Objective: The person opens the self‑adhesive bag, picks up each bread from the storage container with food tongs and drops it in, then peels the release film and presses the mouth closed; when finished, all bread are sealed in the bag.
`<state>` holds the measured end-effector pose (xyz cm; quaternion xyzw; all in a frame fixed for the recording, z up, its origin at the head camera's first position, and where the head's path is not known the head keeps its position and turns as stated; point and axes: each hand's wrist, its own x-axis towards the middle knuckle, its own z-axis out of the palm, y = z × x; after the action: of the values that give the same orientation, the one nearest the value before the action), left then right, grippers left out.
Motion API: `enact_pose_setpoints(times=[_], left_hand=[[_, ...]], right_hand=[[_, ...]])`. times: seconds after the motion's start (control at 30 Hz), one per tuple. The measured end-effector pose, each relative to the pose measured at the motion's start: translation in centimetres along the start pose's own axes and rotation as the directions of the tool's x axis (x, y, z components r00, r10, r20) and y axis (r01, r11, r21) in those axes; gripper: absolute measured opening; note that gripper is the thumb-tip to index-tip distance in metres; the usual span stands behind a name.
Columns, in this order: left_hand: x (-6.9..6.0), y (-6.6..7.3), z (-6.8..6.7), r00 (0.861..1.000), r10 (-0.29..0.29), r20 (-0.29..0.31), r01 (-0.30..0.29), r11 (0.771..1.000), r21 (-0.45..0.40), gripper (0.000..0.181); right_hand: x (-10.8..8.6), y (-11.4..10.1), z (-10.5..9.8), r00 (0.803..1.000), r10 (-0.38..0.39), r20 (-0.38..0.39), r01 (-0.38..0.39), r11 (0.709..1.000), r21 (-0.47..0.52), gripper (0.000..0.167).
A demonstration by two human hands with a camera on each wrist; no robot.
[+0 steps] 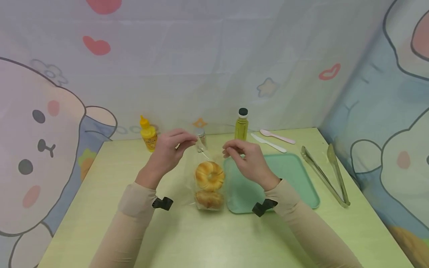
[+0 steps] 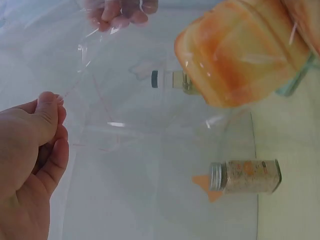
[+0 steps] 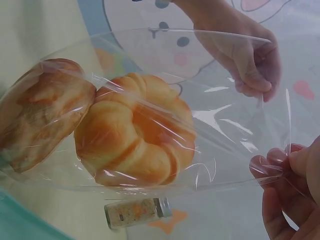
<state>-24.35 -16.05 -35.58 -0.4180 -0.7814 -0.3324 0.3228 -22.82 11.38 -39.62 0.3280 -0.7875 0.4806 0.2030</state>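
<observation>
Both hands hold up a clear plastic bag point(image 3: 215, 120) by its top edge. My left hand point(image 1: 169, 149) pinches one corner between thumb and fingers; my right hand point(image 1: 246, 158) pinches the opposite corner. Inside the bag, a ring-shaped bread point(image 1: 210, 176) sits above a browned oblong bread point(image 1: 209, 200). In the right wrist view, the ring-shaped bread point(image 3: 137, 132) and oblong bread point(image 3: 47, 112) touch side by side. The left wrist view shows the left hand point(image 2: 32, 145) gripping the film, with bread point(image 2: 240, 55) at upper right.
A green tray point(image 1: 275, 208) lies right of the bag, with metal tongs point(image 1: 328, 178) beyond it. Behind stand a yellow squeeze bottle point(image 1: 148, 134), a spice jar point(image 1: 201, 140) and an oil bottle point(image 1: 241, 125). A white knife point(image 1: 268, 143) and pink spoon point(image 1: 278, 136) lie at the back.
</observation>
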Motion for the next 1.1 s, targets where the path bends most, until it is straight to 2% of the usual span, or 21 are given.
enact_pose_setpoints(times=[0.1,0.27,0.43,0.53,0.67,0.87,0.97,1.1], left_hand=[[-0.3,-0.2,-0.6,1.000,0.013,-0.008,-0.012,0.998,0.056,0.013],[-1.0,-0.6,-1.7,1.000,-0.007,-0.028,0.010,0.991,0.131,0.009],[-1.7,-1.3,-3.0,0.997,-0.055,-0.056,0.064,0.983,0.172,0.009],[-2.3,-1.6,-3.9,0.991,-0.107,-0.082,0.121,0.976,0.181,0.009],[-3.2,-1.9,-5.1,0.971,-0.209,-0.119,0.226,0.962,0.156,0.010],[-4.0,-2.1,-6.4,0.916,-0.368,-0.160,0.382,0.921,0.071,0.014],[-4.4,-2.2,-7.1,0.899,-0.399,-0.178,0.412,0.910,0.040,0.015],[-4.8,-2.3,-8.1,0.897,-0.383,-0.219,0.402,0.914,0.049,0.016]], right_hand=[[0.0,0.0,-0.1,1.000,0.002,-0.003,-0.002,1.000,-0.005,0.013],[-0.1,0.2,-0.3,1.000,0.002,-0.015,-0.002,1.000,-0.017,0.013],[0.0,0.3,-0.7,0.999,0.014,-0.030,-0.015,1.000,-0.023,0.013],[-0.1,0.5,-0.8,0.999,0.034,-0.037,-0.035,0.999,-0.022,0.013],[-0.1,0.8,-1.0,0.998,0.052,-0.042,-0.053,0.998,-0.027,0.013],[-0.1,0.9,-1.2,0.997,0.069,-0.046,-0.070,0.997,-0.021,0.013],[-0.1,0.9,-1.3,0.996,0.076,-0.048,-0.077,0.997,-0.023,0.014],[-0.1,0.9,-1.5,0.995,0.088,-0.050,-0.089,0.996,-0.022,0.013]])
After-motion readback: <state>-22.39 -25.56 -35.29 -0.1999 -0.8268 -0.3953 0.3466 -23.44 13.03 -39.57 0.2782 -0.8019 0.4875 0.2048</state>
